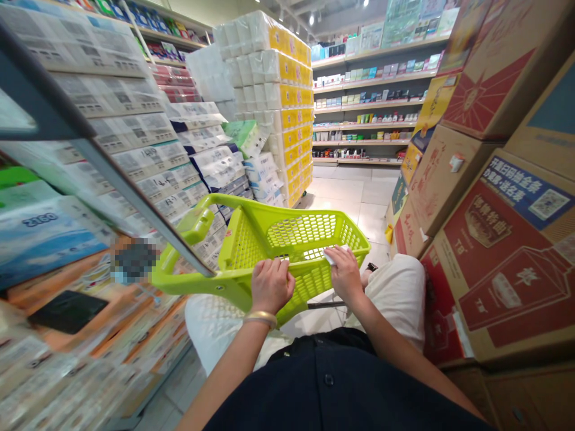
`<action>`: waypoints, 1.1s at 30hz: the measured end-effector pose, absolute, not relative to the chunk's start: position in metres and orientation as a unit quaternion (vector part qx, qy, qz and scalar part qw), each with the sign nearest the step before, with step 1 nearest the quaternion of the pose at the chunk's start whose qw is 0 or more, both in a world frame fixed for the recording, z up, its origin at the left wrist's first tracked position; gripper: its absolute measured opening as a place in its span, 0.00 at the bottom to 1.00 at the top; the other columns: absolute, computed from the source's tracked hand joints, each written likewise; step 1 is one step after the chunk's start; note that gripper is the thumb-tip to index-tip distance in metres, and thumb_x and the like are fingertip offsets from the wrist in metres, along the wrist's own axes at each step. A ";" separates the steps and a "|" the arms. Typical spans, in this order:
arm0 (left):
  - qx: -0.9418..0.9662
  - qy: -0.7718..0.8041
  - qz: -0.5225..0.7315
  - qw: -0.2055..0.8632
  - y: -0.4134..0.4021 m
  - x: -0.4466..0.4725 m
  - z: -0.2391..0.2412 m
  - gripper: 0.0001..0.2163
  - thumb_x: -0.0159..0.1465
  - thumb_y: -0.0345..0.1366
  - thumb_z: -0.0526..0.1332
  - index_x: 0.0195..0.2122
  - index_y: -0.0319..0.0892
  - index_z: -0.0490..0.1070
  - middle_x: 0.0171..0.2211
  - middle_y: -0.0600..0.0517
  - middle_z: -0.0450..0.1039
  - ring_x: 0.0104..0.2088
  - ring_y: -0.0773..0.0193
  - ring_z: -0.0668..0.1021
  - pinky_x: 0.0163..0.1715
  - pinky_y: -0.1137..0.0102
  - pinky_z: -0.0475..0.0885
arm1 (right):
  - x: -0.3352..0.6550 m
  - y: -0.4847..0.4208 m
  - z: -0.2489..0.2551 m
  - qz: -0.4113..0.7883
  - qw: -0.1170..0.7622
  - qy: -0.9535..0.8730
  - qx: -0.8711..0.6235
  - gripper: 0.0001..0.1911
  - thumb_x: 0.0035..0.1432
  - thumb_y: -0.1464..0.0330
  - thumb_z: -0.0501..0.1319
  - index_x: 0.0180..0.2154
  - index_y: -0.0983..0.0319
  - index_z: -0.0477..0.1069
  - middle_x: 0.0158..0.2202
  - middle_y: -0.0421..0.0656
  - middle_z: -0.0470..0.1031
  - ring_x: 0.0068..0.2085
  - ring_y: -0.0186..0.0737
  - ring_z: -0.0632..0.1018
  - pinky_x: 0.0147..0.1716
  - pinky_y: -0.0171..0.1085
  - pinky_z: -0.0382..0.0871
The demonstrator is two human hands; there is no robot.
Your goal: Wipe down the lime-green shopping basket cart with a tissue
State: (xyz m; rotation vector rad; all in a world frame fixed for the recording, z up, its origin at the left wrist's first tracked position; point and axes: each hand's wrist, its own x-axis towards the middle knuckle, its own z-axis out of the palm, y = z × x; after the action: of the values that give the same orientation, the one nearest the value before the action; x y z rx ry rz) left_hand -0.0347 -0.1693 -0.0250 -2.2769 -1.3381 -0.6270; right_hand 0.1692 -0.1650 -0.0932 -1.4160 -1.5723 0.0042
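A lime-green plastic shopping cart (296,218) stands sideways in front of me, its basket walls full of holes. My left hand (272,286), with a gold-coloured bangle at the wrist, is closed over the near rim of the basket. Farther right on the same rim lies my right hand (345,272), its fingers curled over the edge. Under those fingers a small flat white piece (331,256) shows, possibly paper; most of it is covered. The cart's handle (197,227) points left, partly crossed by a blurred metal pole (144,203).
Cardboard cartons (507,251) are stacked close on my right. Tissue packs (206,137) and a tall stack of toilet-roll packs (291,108) rise at the left and ahead. A dark tablet-like device (69,311) lies on the left counter. Tiled floor (336,188) leads to stocked shelves (368,108).
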 end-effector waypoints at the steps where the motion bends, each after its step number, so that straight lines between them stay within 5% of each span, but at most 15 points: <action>1: -0.820 -0.483 -0.226 0.210 -0.169 -0.035 -0.025 0.08 0.61 0.33 0.57 0.37 0.43 0.74 0.30 0.48 0.73 0.35 0.54 0.72 0.44 0.59 0.61 | 0.162 -0.165 -0.093 0.007 0.487 -0.662 -0.570 0.28 0.53 0.79 0.50 0.51 0.56 0.75 0.50 0.43 0.79 0.57 0.44 0.74 0.64 0.54 0.56; 21: -0.825 -0.478 -0.221 0.206 -0.171 -0.037 -0.023 0.08 0.61 0.32 0.57 0.38 0.43 0.74 0.30 0.48 0.73 0.35 0.54 0.72 0.43 0.59 0.61 | 0.153 -0.172 -0.092 0.023 0.463 -0.738 -0.490 0.31 0.54 0.80 0.49 0.56 0.54 0.72 0.52 0.41 0.78 0.59 0.39 0.73 0.64 0.49 0.59; 28: -0.822 -0.484 -0.219 0.205 -0.171 -0.036 -0.024 0.08 0.61 0.33 0.56 0.39 0.43 0.74 0.31 0.47 0.74 0.36 0.53 0.72 0.44 0.58 0.61 | 0.186 -0.169 -0.088 0.004 0.480 -0.620 -0.621 0.26 0.53 0.80 0.52 0.48 0.57 0.77 0.51 0.44 0.79 0.58 0.48 0.74 0.63 0.58 0.56; 33: -0.825 -0.482 -0.225 0.192 -0.170 -0.037 -0.025 0.09 0.61 0.32 0.57 0.39 0.44 0.74 0.31 0.47 0.73 0.36 0.53 0.72 0.43 0.58 0.61 | 0.160 -0.173 -0.089 0.024 0.467 -0.707 -0.530 0.30 0.53 0.80 0.51 0.54 0.53 0.73 0.53 0.41 0.78 0.59 0.42 0.73 0.64 0.53 0.57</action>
State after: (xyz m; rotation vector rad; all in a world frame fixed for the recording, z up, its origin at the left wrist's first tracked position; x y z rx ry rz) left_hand -0.0367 -0.1697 -0.0247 -2.3160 -1.3537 -0.6309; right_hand 0.1596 -0.1727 -0.0891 -1.3014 -1.7357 0.0589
